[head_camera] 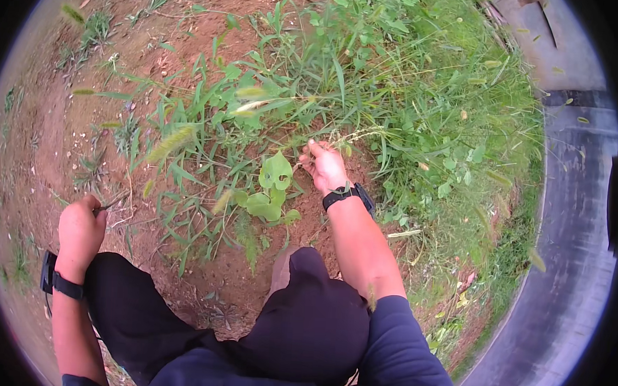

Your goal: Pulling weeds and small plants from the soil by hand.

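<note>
My right hand (327,165) reaches out in front of my knees, low over the weeds, its fingers curled around thin weed stems (299,165). Just left of it is a broad-leaved weed (276,172), pale green, with holes in one leaf. My left hand (81,229) is a fist beside my left knee. From it juts a thin dark stick-like object (115,201); whether that is a tool or a stalk I cannot tell. Bristly foxtail seed heads (172,141) rise between the two hands.
Bare reddish soil (47,145) with small weed tufts spreads to the left. Dense grass and leafy weeds (436,110) cover the right side, up to a dark paved strip (571,220) with a pale edge. My bent knees (308,317) are close below the plants.
</note>
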The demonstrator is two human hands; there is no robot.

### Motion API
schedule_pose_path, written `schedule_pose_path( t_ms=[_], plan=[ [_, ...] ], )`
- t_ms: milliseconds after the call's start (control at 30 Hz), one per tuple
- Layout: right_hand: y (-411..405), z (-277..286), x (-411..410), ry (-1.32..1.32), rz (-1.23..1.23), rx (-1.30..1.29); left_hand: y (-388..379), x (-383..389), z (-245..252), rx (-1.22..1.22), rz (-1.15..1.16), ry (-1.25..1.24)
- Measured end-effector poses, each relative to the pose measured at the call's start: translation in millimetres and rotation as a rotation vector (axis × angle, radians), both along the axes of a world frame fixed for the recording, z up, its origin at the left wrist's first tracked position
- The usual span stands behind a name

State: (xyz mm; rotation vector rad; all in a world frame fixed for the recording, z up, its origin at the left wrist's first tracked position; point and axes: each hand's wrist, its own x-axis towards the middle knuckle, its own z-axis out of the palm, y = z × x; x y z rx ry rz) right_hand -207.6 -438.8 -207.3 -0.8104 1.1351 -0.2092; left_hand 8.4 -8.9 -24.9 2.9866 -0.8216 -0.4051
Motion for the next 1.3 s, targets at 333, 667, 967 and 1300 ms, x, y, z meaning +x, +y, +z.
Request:
schedule_pose_path(
  t_ms=[333,667,967,1300],
  plan=[
    [18,19,1,-0.027,0.018,-0.053,-1,2,0,-0.013,-0.001,0.015],
    [46,65,6,0.094,0.039,-0.131,-5,6,1,-0.013,-0.046,0.017],
    [-11,109,-13,-0.006,-0.033,-0.387,0,3,0,-0.006,-0.100,-0.001],
    [40,2,-24,0.365,0.318,-0.460,0,2,1,0.016,-0.102,0.007]
  ],
)
